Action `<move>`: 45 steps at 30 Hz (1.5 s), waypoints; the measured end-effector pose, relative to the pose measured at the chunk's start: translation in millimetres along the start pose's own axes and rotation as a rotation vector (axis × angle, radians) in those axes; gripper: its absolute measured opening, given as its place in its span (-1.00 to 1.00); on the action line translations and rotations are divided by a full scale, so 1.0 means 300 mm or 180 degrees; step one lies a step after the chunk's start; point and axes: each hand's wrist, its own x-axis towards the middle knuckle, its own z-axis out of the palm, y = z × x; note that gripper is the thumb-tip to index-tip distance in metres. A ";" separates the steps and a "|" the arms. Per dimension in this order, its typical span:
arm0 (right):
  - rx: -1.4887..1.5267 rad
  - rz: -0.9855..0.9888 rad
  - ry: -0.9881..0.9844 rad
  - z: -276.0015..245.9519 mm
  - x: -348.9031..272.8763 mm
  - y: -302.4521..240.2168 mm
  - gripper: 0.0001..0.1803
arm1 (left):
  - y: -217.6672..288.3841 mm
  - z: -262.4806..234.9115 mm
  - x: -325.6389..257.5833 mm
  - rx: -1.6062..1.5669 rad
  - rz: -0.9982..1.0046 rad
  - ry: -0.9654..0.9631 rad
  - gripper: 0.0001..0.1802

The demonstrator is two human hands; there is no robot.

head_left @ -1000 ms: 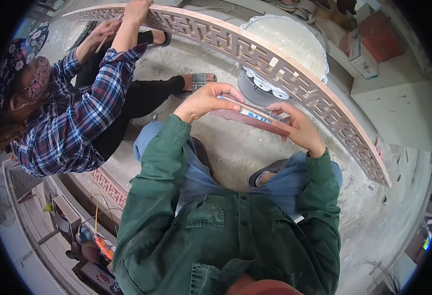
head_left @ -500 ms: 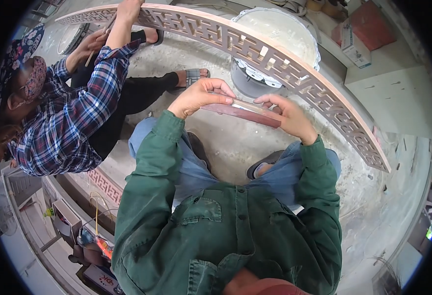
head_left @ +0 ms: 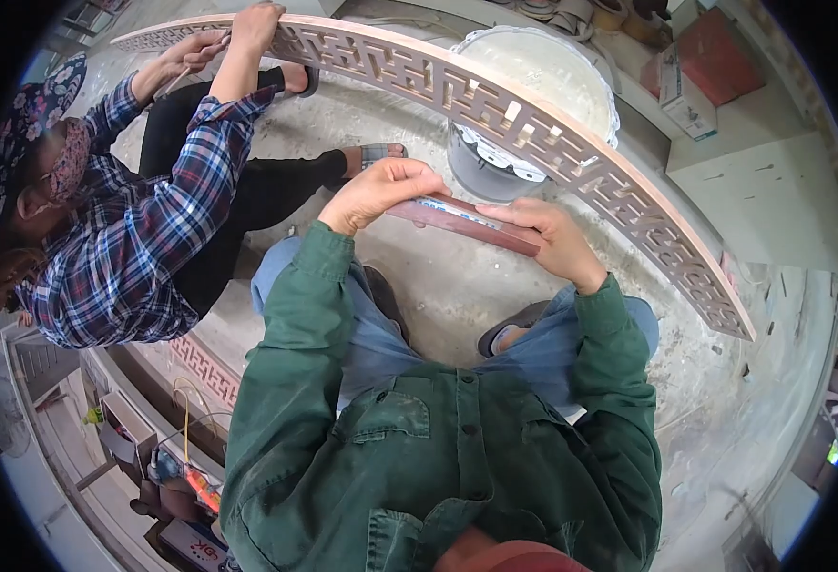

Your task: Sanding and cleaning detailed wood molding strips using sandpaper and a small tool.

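Observation:
Between my hands, above my knees, is a long narrow strip of reddish-brown sandpaper (head_left: 471, 227), folded lengthwise, with a pale printed band along its upper side. My left hand (head_left: 381, 195) closes on its left end, thumb and fingers pressed together. At the right end my right hand (head_left: 552, 234) grips it, fingers lying along the top edge. Whether something is wrapped inside the fold is hidden. Beyond my hands, not touching them, arches a long openwork wooden panel (head_left: 429, 78) with a lattice pattern.
A co-worker in a plaid shirt (head_left: 143, 234) crouches on my left, one hand (head_left: 255, 30) on the panel's top and a thin stick in the other. Behind the panel stands a round white-topped drum (head_left: 543, 81). A cabinet (head_left: 762, 186) is at right; another lattice piece (head_left: 204, 372) lies left.
My fingers have come down on the strip from a looser hold, and its printed band now shows. The thin piece above the fold no longer shows. The co-worker's stick hand has moved up.

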 end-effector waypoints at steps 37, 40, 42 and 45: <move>-0.0877 0.0310 0.1696 0.169 0.068 0.155 -0.90 | -0.229 0.210 0.171 -0.1080 0.0267 0.1709 -0.75; -0.1169 0.0242 0.1798 0.181 0.070 0.167 -0.89 | -0.226 0.210 0.177 -0.1073 0.0272 0.1623 -0.77; -0.1351 0.0201 0.1835 0.195 0.073 0.181 -0.89 | -0.216 0.222 0.173 -0.0958 0.0327 0.1669 -0.79; -0.1701 0.0161 0.1857 0.229 0.077 0.192 -0.87 | -0.232 0.220 0.177 -0.0919 0.0300 0.1748 -0.81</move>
